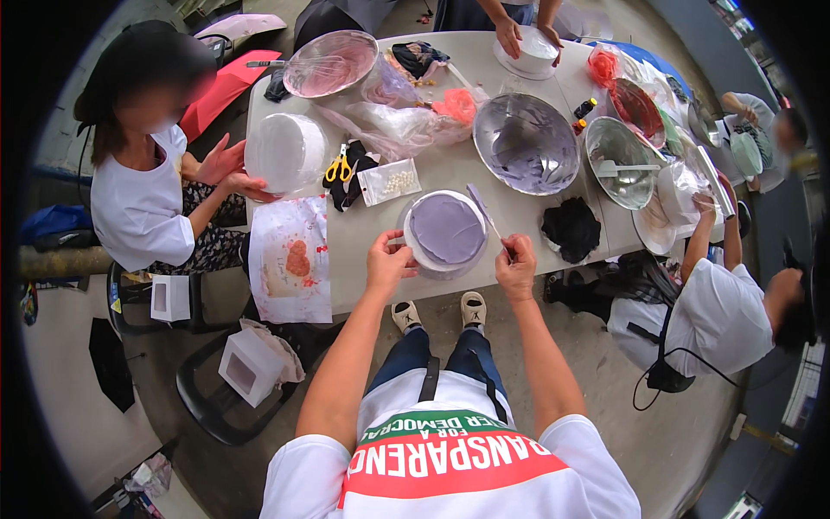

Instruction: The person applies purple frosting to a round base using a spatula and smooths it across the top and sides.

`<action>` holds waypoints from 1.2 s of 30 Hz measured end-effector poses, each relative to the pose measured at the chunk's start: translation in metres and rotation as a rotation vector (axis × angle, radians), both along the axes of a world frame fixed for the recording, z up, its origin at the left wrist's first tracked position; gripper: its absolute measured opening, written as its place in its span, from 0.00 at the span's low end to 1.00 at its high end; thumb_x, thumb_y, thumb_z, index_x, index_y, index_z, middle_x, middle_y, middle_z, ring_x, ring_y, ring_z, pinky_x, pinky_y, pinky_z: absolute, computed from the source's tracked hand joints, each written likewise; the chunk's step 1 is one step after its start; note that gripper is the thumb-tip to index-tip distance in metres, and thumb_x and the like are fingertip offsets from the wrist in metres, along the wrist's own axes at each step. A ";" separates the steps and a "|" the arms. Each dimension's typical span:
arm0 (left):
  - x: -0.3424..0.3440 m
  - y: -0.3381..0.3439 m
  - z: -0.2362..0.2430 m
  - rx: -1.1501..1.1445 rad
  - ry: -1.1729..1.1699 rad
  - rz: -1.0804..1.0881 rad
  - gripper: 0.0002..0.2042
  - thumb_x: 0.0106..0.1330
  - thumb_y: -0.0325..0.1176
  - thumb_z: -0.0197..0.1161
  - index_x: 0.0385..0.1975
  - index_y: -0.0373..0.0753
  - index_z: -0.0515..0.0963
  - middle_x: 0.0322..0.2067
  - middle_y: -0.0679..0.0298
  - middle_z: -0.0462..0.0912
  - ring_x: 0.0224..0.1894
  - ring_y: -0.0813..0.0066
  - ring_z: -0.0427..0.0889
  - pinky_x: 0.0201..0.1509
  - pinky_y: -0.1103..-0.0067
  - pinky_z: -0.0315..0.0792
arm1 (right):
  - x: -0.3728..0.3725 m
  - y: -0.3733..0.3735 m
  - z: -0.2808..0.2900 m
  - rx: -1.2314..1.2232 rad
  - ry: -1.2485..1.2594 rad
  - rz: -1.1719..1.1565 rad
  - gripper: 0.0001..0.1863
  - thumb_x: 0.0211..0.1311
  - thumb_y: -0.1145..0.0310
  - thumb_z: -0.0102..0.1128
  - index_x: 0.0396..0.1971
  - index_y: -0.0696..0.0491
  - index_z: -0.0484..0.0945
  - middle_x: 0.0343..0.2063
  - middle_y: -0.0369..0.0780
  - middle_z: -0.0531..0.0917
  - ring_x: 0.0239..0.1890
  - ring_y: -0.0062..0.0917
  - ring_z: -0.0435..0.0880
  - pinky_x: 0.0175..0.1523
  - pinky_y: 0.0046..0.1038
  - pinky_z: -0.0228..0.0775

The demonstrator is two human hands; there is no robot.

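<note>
A pale table [353, 251] holds several metal bowls [526, 143]; near its front edge sits a round, purple-frosted cake [446, 228]. The left hand [391, 262], fingers half-curled, is at the cake's left side; the right hand [517, 269] has its fingers closed around a thin spatula [482, 207].

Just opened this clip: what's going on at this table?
The person wearing the camera has a round, lavender-topped cake in front of them. Their right hand grips a thin spatula, its blade by the cake's right edge, while their left hand is at its left side. Beyond the cake sits a metal bowl smeared with purple. At the left, a co-worker's hands are at a white round cake.
</note>
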State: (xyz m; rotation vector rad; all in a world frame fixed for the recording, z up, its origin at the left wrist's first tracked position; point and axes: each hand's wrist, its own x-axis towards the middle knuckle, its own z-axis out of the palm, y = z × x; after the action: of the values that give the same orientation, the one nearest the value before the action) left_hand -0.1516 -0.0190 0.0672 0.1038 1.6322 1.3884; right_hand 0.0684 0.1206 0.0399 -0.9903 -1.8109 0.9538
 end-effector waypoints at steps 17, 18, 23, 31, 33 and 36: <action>0.011 0.011 0.003 -0.006 0.003 0.052 0.21 0.62 0.23 0.58 0.56 0.33 0.68 0.41 0.53 0.82 0.28 0.63 0.87 0.28 0.72 0.84 | 0.021 0.014 -0.007 -0.027 -0.059 0.076 0.10 0.44 0.86 0.51 0.29 0.60 0.74 0.30 0.43 0.73 0.28 0.31 0.74 0.30 0.28 0.67; 0.011 0.010 0.002 -0.002 0.002 0.057 0.21 0.62 0.23 0.58 0.56 0.33 0.68 0.41 0.52 0.82 0.28 0.63 0.87 0.28 0.72 0.84 | 0.024 0.014 -0.006 -0.012 -0.098 0.086 0.10 0.45 0.87 0.51 0.29 0.61 0.73 0.30 0.43 0.74 0.29 0.31 0.75 0.32 0.27 0.68; 0.011 0.011 0.001 0.009 0.004 0.053 0.21 0.63 0.23 0.58 0.56 0.34 0.68 0.41 0.52 0.82 0.28 0.63 0.87 0.28 0.72 0.84 | 0.035 0.016 -0.002 0.023 -0.142 0.096 0.08 0.45 0.87 0.51 0.28 0.61 0.73 0.28 0.44 0.73 0.27 0.33 0.74 0.32 0.28 0.67; 0.006 0.008 0.002 0.025 -0.011 0.020 0.20 0.62 0.23 0.58 0.56 0.33 0.67 0.40 0.53 0.82 0.28 0.62 0.87 0.28 0.72 0.83 | 0.047 -0.001 0.003 0.051 -0.230 0.068 0.12 0.44 0.87 0.52 0.30 0.60 0.78 0.28 0.46 0.74 0.27 0.35 0.75 0.29 0.31 0.66; 0.004 0.008 0.002 0.023 -0.012 0.007 0.20 0.62 0.23 0.58 0.56 0.33 0.67 0.39 0.52 0.82 0.28 0.62 0.87 0.28 0.73 0.84 | 0.052 -0.006 0.007 0.053 -0.249 0.059 0.12 0.44 0.87 0.52 0.31 0.60 0.78 0.28 0.46 0.74 0.27 0.36 0.75 0.29 0.31 0.67; 0.002 0.009 0.002 0.021 -0.013 -0.025 0.20 0.62 0.23 0.58 0.55 0.32 0.67 0.39 0.52 0.82 0.28 0.62 0.87 0.28 0.73 0.84 | 0.069 -0.012 0.019 0.068 -0.311 0.023 0.12 0.44 0.86 0.52 0.31 0.60 0.77 0.29 0.46 0.74 0.28 0.37 0.75 0.30 0.32 0.68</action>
State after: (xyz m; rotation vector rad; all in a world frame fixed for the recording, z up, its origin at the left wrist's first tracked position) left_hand -0.1493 -0.0103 0.0693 0.1261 1.6008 1.3848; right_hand 0.1371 0.1081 0.0586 -1.1255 -2.1000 0.7777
